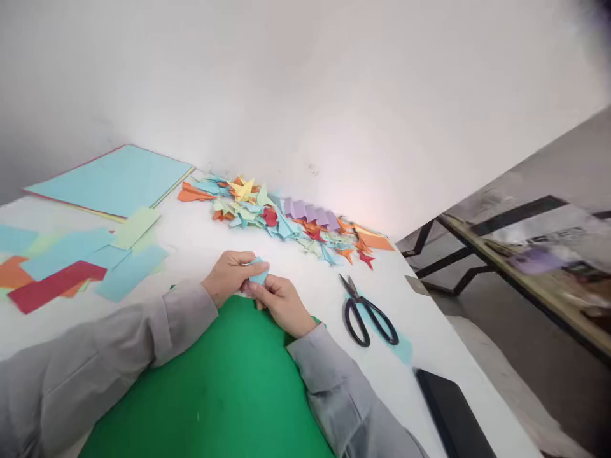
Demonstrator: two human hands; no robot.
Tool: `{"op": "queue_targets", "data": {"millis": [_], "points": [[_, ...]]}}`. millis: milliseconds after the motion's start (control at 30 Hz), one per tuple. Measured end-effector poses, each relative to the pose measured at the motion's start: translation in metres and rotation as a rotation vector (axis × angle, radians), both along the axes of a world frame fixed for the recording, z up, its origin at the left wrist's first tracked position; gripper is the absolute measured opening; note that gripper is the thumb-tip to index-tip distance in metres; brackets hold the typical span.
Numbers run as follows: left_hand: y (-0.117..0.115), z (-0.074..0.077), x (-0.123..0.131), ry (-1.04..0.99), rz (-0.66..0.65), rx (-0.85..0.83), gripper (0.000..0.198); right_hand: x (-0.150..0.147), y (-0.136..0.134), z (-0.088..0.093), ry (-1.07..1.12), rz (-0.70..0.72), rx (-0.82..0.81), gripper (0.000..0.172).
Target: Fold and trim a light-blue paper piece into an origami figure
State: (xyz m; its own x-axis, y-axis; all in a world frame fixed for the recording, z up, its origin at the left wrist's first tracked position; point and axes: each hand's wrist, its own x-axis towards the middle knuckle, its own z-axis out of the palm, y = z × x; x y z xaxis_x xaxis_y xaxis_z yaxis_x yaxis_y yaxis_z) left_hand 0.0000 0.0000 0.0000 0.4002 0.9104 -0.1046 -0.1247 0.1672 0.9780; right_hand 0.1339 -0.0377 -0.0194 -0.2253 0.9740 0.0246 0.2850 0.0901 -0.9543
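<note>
1. Closest to us, green cloth (205,394) spreads between two grey sleeves (105,356) and hides part of the white table (389,388).
2. On our right we see a dark, phone-like slab (456,410) near the table's edge.
3. Just beyond it lie black-handled scissors (354,294), blades slightly parted, partly covering a light-blue strip (403,349).
4. Above the cloth, our left hand (229,277) and right hand (285,306) meet at a small blue paper (259,273). We pinch it from both sides, thumbs and fingers closed on it; our fingers hide much of its shape.
5. Well to our left, loose paper strips (131,273) overlap, a red one (57,286) on top.
6. Farther off, we see a long heap of folded paper pieces (284,226), with purple ones (312,213) in a row.
7. Large paper sheets (114,181) lie stacked at far left, near the pale wall (305,95).
</note>
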Motion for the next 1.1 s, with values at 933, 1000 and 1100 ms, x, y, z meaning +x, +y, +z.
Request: {"op": "queue_targets", "data": {"millis": [933, 1000, 1100], "points": [[0.0048, -0.0017, -0.0036, -0.157, 0.005, -0.101, 0.052, -0.0001, 0.0001, 0.0085, 0.315, -0.263, -0.134, 0.055], [0.0047, -0.0018, -0.0033, -0.154, 0.012, -0.108, 0.052, 0.0001, 0.0001, 0.0082, 0.314, -0.267, -0.133, 0.055], [0.0046, -0.0019, -0.0031, -0.145, 0.015, -0.111, 0.051, 0.0004, 0.0004, 0.0077, 0.317, -0.269, -0.133, 0.055]]}}
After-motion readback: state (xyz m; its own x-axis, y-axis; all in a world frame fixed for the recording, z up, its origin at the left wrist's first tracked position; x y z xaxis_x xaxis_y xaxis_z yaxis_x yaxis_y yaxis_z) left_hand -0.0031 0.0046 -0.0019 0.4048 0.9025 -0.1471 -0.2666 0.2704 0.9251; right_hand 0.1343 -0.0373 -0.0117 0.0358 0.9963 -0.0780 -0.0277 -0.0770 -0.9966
